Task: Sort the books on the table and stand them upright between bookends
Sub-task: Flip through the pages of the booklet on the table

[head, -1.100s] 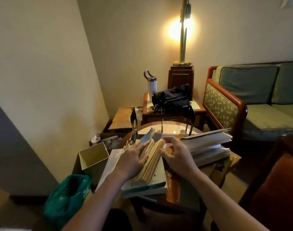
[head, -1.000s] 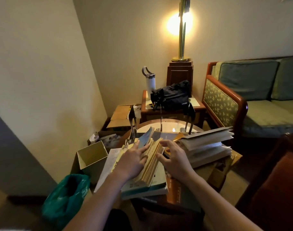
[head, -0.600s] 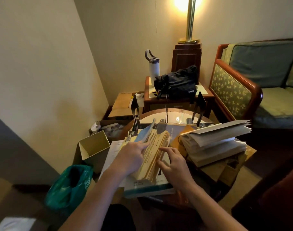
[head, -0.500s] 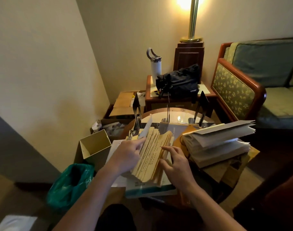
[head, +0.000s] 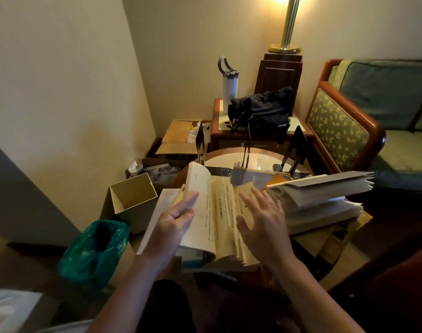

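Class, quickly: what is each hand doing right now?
Left hand: pinches the edge of the pale booklet.
Right hand: open, fingers spread over the yellowed booklets.

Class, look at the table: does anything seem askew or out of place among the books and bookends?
Yes. The black bookends at the back hold nothing upright, while the yellowed books lie fanned open in the left hand, and the grey pile on the right lies splayed open.
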A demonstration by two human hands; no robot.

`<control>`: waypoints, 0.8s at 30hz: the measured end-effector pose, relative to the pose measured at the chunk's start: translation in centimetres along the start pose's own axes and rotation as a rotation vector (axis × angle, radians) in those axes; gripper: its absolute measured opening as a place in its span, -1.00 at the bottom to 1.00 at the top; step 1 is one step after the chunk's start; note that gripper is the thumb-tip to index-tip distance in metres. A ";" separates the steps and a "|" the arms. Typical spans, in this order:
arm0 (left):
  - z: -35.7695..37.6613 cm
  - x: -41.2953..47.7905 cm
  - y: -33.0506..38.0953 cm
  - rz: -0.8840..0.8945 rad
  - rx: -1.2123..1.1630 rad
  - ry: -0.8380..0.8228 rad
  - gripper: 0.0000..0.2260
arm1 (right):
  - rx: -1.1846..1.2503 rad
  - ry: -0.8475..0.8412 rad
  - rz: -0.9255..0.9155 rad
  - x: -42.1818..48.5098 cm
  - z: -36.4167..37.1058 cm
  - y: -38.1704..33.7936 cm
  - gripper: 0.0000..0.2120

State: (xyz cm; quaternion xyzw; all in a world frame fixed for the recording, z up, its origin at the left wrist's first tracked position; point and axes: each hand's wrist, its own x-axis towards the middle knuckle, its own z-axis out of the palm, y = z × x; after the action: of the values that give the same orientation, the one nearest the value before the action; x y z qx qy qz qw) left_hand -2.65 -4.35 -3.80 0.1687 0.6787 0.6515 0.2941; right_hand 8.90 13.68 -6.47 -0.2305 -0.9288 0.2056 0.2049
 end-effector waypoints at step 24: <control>-2.9 -1.7 -4.1 0.246 0.284 0.167 -0.58 | 0.113 -0.481 -0.132 -3.2 1.7 -0.2 -0.06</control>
State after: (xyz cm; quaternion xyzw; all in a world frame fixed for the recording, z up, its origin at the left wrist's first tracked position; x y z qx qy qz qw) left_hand -2.54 -8.07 -7.60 0.2354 0.7600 0.5921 0.1282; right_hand 10.58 11.38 -8.68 -0.1023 -0.9509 0.2921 0.0035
